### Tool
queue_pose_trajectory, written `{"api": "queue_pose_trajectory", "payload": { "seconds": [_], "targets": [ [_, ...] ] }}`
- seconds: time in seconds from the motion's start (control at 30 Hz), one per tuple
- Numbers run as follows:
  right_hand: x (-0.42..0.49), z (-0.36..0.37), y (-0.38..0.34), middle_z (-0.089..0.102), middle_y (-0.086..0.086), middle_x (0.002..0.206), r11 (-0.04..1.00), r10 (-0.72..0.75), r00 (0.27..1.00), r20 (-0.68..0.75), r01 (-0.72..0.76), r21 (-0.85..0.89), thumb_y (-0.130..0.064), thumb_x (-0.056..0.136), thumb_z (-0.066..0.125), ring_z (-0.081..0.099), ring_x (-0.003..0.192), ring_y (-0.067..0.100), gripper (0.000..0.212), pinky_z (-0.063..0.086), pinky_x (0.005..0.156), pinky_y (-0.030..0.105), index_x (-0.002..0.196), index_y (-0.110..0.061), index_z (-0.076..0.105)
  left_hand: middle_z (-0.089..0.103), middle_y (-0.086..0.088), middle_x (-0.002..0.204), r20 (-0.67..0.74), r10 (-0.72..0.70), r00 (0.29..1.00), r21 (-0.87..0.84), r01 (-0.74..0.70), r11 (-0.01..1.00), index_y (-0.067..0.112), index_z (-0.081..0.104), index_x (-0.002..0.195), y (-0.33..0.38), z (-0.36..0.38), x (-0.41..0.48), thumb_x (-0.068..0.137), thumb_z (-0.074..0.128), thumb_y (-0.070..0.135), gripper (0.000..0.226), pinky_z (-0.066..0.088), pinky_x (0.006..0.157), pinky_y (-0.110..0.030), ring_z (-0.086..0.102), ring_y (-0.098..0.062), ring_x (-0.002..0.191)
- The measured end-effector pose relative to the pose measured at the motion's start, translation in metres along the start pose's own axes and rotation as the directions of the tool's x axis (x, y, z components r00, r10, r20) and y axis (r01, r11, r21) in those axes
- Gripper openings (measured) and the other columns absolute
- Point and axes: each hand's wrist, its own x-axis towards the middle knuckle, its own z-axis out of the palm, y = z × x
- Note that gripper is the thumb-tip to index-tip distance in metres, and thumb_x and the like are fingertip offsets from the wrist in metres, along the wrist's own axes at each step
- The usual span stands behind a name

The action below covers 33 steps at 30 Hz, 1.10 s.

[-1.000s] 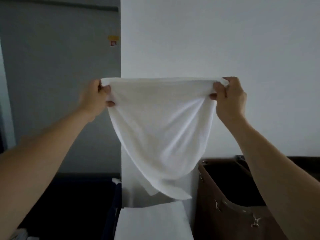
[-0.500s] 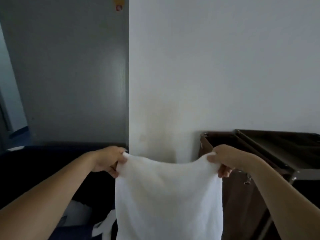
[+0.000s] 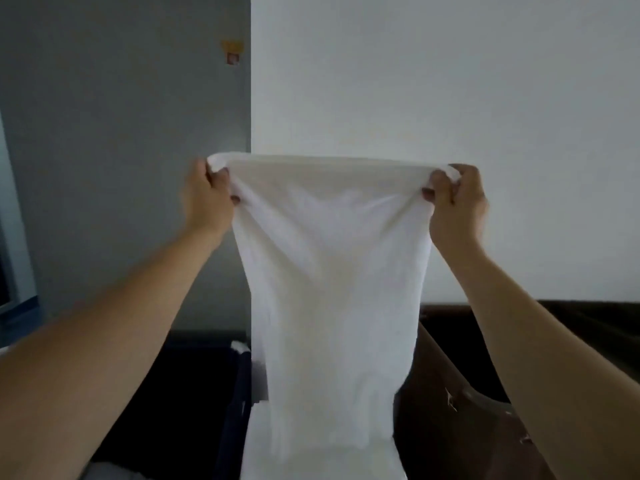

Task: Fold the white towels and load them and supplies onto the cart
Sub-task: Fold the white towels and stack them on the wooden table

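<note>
On the far left I see a strip of pale window frame (image 3: 14, 271), and next to it a big grey wall (image 3: 121, 168). High up on the grey wall, close to its right edge, is a small yellow sticker (image 3: 232, 51) with a bit of red under it. Low down on this side is a dark shape (image 3: 194, 375). It is too dark for me to tell what it is.

The left arm comes up from the bottom left corner. The left hand (image 3: 207, 199) is up in the air, with its fingers curled tight round the top left corner of the white towel (image 3: 332, 271).

The towel is in the middle of my view. Its top edge is pulled almost straight between the two hands. The rest hangs down long and loose and gets narrower lower down. Its bottom end hangs in front of a white flat thing (image 3: 388, 459). I cannot tell if they touch.

The right hand (image 3: 457, 202) is up at about the same height. Its fingers and thumb pinch the top right corner of the towel. Behind it is a plain white wall (image 3: 450, 98). Below the right arm is a brown bin (image 3: 446, 375) with a dark inside. I cannot tell if it is part of the cart.
</note>
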Motion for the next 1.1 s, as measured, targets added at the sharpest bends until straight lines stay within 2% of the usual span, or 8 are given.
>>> {"api": "queue_pose_trajectory", "payload": {
  "seconds": [0.13,0.33,0.4,0.53,0.67,0.87,1.0,1.1],
  "targets": [
    [0.003,-0.012,-0.042,0.063,-0.016,0.085,0.987,-0.139,0.986,-0.094,0.145,0.067,-0.036,0.100,0.048,0.067,0.079,-0.004,0.009,0.047,0.067,0.009,0.103,-0.027,0.049,0.048,0.013,0.084,-0.114,0.178,0.977,-0.053,-0.185,0.981,0.015,0.046,0.102,0.037,-0.017,0.012,0.102,0.045,0.019,0.005,0.059,0.065,-0.021,0.056,0.002,0.073],
    [-0.030,-0.032,-0.059,0.063,-0.015,0.085,0.991,-0.127,0.989,-0.076,0.130,0.034,-0.040,0.099,0.048,0.071,0.081,0.008,0.014,0.054,0.074,0.026,0.104,-0.027,0.050,0.050,0.013,0.082,-0.045,0.216,0.975,-0.006,-0.217,0.976,0.017,0.048,0.100,0.042,-0.056,-0.013,0.101,0.048,0.020,0.004,0.061,0.064,-0.028,0.057,-0.004,0.076],
    [-0.046,-0.040,-0.058,0.063,-0.015,0.083,0.996,-0.089,0.995,-0.046,0.089,0.003,-0.043,0.097,0.049,0.071,0.076,0.005,0.017,0.055,0.073,0.029,0.104,-0.027,0.051,0.053,0.010,0.083,0.015,0.169,0.985,0.004,-0.169,0.986,0.017,0.051,0.100,0.036,-0.073,-0.026,0.100,0.049,0.022,0.005,0.060,0.063,-0.032,0.061,-0.013,0.081],
    [-0.086,-0.058,-0.046,0.069,-0.001,0.083,0.996,0.017,1.000,0.010,-0.016,-0.090,-0.044,0.095,0.053,0.068,0.057,0.001,0.017,0.053,0.055,0.016,0.099,-0.027,0.054,0.060,-0.008,0.097,0.217,-0.012,0.976,0.103,-0.010,0.995,0.008,0.057,0.105,0.013,-0.105,-0.061,0.100,0.050,0.020,0.014,0.061,0.059,-0.037,0.065,-0.029,0.088],
    [-0.137,-0.074,-0.026,0.068,-0.002,0.059,0.959,0.176,0.971,0.163,-0.132,-0.250,-0.037,0.094,0.059,0.066,0.048,0.008,0.012,0.056,0.054,0.033,0.084,-0.032,0.057,0.061,-0.022,0.104,0.401,-0.332,0.854,0.331,0.203,0.922,-0.003,0.057,0.111,-0.013,-0.129,-0.104,0.100,0.052,0.015,0.022,0.060,0.069,-0.056,0.065,-0.042,0.084],
    [-0.173,-0.093,0.006,0.062,-0.002,0.049,0.874,0.290,0.916,0.277,-0.136,-0.466,-0.043,0.093,0.058,0.060,0.051,0.008,0.026,0.040,0.055,0.028,0.078,-0.021,0.059,0.056,-0.017,0.079,0.402,-0.541,0.739,0.386,0.399,0.832,-0.004,0.062,0.087,-0.046,-0.137,-0.147,0.088,0.060,0.009,0.013,0.046,0.051,-0.031,0.053,-0.028,0.063],
    [-0.171,-0.094,0.038,0.060,-0.001,0.066,0.830,0.357,0.885,0.300,-0.153,-0.537,-0.040,0.092,0.062,0.056,0.066,0.018,0.032,0.037,0.058,0.032,0.068,-0.019,0.054,0.058,-0.015,0.082,0.377,-0.615,0.693,0.336,0.516,0.788,-0.004,0.065,0.085,-0.076,-0.124,-0.160,0.083,0.061,0.010,0.014,0.049,0.057,-0.029,0.055,-0.027,0.072],
    [-0.169,-0.077,0.072,0.064,-0.004,0.072,0.792,0.425,0.838,0.342,-0.161,-0.588,-0.042,0.093,0.061,0.058,0.069,0.017,0.021,0.041,0.062,0.032,0.080,-0.025,0.061,0.061,-0.016,0.087,0.362,-0.659,0.659,0.352,0.557,0.752,-0.012,0.063,0.094,-0.112,-0.102,-0.163,0.085,0.060,0.012,0.026,0.053,0.064,-0.034,0.058,-0.028,0.077]
  ]
}}
